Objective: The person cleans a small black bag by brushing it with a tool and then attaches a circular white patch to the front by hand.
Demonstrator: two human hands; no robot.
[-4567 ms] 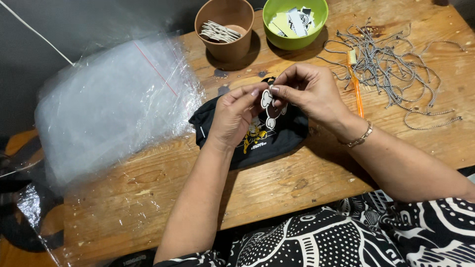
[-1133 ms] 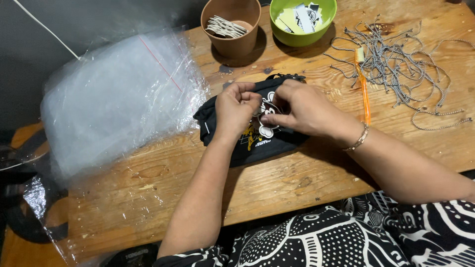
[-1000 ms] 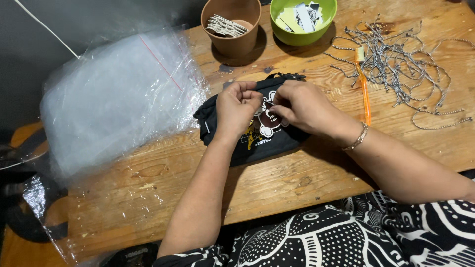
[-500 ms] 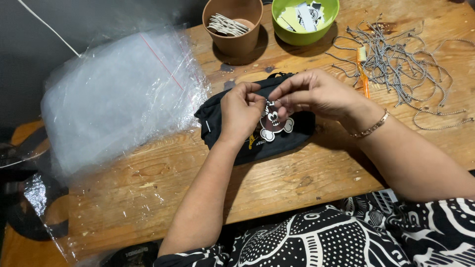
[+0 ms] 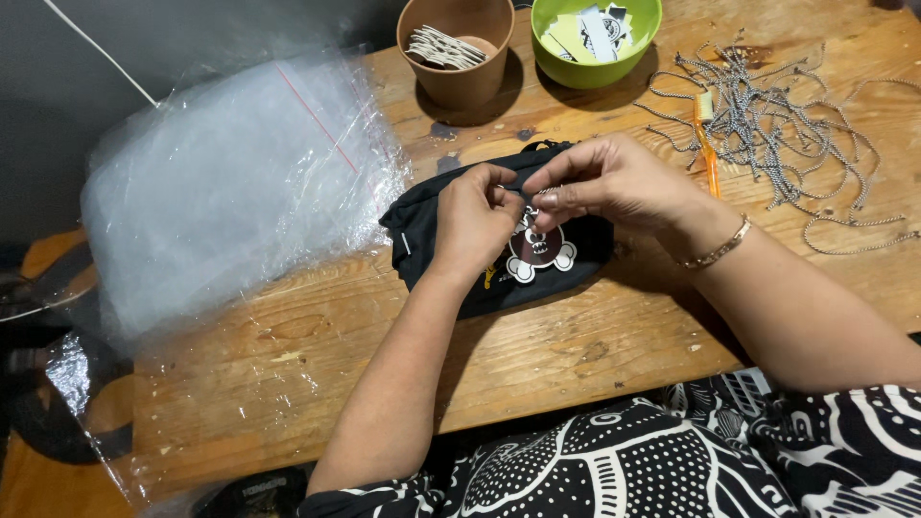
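Observation:
A small black pouch [image 5: 427, 251] lies on the wooden table [image 5: 537, 369] in front of me. A round brown and white skull-shaped tag [image 5: 539, 249] rests on it. My left hand [image 5: 472, 223] and my right hand [image 5: 614, 182] meet just above the tag, fingertips pinched together on the tag's thin string at the pouch's top edge. The string itself is mostly hidden by my fingers. A thin bracelet sits on my right wrist.
A pile of clear plastic bags [image 5: 240, 182] lies to the left. A brown cup [image 5: 459, 50] with small strips and a green bowl [image 5: 597, 38] of paper tags stand at the back. Grey cords [image 5: 777, 125] and an orange tool [image 5: 708, 144] lie at the right.
The skull tag was held up between my hands; it now lies lower on the pouch. Both hands stay pinched together above it, and my right hand has shifted slightly right.

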